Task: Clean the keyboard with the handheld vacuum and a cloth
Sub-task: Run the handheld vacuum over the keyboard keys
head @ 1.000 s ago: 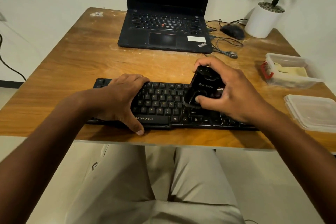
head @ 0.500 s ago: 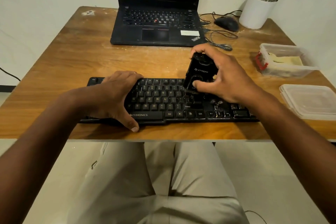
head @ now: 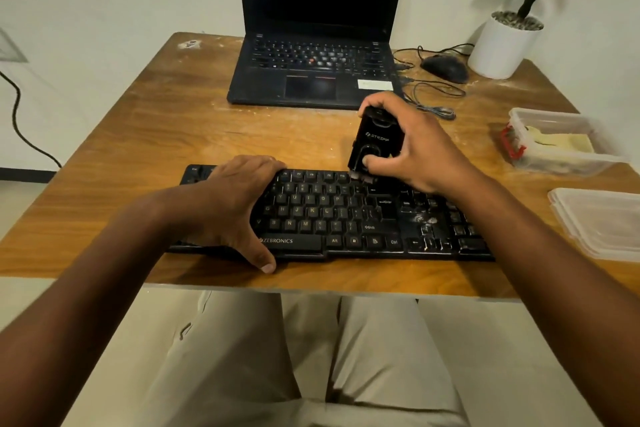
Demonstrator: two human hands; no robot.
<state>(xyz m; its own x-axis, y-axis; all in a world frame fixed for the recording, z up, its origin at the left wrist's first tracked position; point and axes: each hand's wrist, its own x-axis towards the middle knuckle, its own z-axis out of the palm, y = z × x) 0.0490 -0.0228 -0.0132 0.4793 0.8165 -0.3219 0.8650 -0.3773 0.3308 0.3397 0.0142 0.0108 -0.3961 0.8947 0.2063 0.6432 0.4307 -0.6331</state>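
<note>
A person seated at a wooden desk works through the vacuuming stage of a keyboard clean. At left, the left hand lies over the left end of the black keyboard, palm down on the keys, fingers curved over the far edge and thumb hooked over the near one, pinning it in place. The keyboard sits along the desk's near edge. To the right, the right hand grasps the black handheld vacuum, holding it nearly upright with the thumb on its front face and its lower end touching the top key row, right of centre. Pale dust shows on the keys further right, around the arrow cluster, so the suction work looks unfinished; the next move would likely call for drawing the nozzle rightward and toward the near edge over that patch while the left hand braces. No cloth can be made out for certain; a clear container and a lid sit at far right.
</note>
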